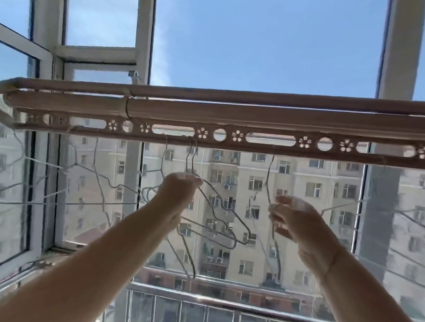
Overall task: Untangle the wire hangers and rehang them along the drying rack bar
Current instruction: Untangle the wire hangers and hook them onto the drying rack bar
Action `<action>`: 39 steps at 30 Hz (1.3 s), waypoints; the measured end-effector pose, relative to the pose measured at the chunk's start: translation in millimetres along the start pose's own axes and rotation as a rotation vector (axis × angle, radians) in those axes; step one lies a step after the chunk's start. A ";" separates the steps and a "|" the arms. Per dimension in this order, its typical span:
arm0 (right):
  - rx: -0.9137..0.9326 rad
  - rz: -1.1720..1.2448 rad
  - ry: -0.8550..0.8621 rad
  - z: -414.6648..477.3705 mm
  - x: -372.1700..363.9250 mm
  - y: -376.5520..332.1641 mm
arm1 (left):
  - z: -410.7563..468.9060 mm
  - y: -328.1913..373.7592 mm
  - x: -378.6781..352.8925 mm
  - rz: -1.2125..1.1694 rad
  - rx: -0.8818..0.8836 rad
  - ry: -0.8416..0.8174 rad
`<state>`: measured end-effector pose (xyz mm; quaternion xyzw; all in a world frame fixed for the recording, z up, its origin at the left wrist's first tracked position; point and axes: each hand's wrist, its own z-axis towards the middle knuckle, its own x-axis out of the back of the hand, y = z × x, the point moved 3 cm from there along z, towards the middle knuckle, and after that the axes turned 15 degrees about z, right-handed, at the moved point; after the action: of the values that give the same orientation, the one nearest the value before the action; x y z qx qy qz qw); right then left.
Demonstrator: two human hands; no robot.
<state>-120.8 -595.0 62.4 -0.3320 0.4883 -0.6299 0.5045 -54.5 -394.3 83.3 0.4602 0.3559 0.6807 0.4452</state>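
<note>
Behind the window glass (269, 49) stands an apartment building (306, 196). The drying rack bar (236, 117) runs across the whole view. Loose hangers (72, 203) hang from its lower edge at the left. Near the middle hang the tangled hangers (234, 242); the left hand (179, 194) grips their necks with closed fingers. Just to their right 1 single hanger (269, 182) hangs from the bar, and the right hand (296, 221) pinches its wire with curled fingertips.
</note>
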 end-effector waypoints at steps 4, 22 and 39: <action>-0.103 0.145 -0.013 6.9 -5.9 5.7 | 9.3 0.9 -5.2 -0.080 0.016 -0.032; -0.027 0.377 -0.076 37.8 -15.2 5.8 | 12.0 9.6 -23.5 -0.059 -0.015 -0.105; 0.031 0.462 0.010 35.2 29.9 -3.8 | 20.2 -3.9 -22.1 -0.292 0.112 -0.163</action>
<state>-97.9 -633.5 74.4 -0.2003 0.5441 -0.5069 0.6379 -30.4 -412.0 79.5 0.4815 0.4189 0.5484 0.5403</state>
